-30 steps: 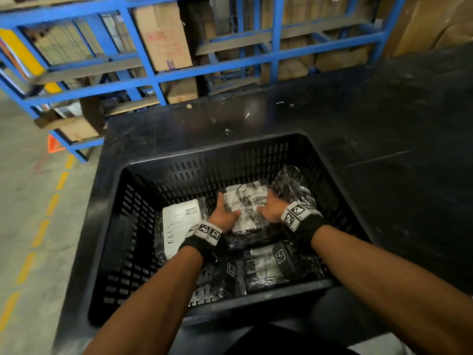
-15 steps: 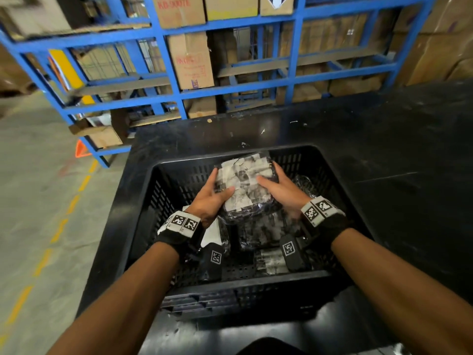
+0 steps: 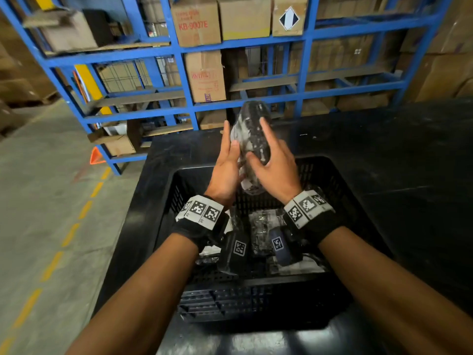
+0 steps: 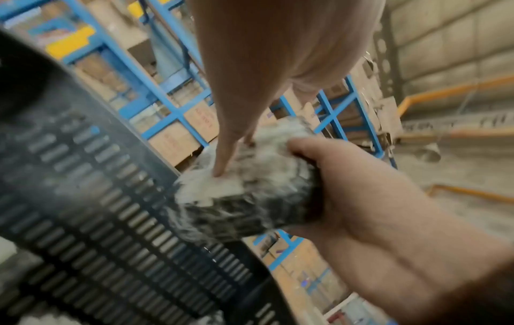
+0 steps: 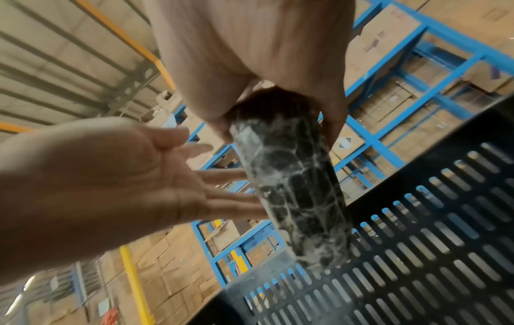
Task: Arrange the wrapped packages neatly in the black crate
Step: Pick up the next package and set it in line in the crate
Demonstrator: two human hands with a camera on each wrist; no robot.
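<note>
A wrapped package (image 3: 252, 134), dark under clear crinkled film, stands on edge in the air above the far rim of the black crate (image 3: 256, 301). My right hand (image 3: 271, 160) grips it, thumb on one face and fingers on the other, as the right wrist view shows (image 5: 294, 187). My left hand (image 3: 230, 155) lies with straight fingers against the package's left side; its palm (image 5: 125, 176) is flat and open. In the left wrist view one left fingertip touches the package (image 4: 250, 193). More wrapped packages (image 3: 263, 226) lie on the crate floor, partly hidden by my wrists.
The crate sits on a black table (image 3: 384, 162). Behind it stands a blue rack (image 3: 304, 73) stacked with cardboard boxes (image 3: 204, 80). To the left is concrete floor with a yellow dashed line (image 3: 51, 265) and an orange object (image 3: 96, 156) by the rack's foot.
Both hands lifted the package from the crate floor to above the far rim and turned it on edge. The left hand's fingers went from gripping to lying straight against it.
</note>
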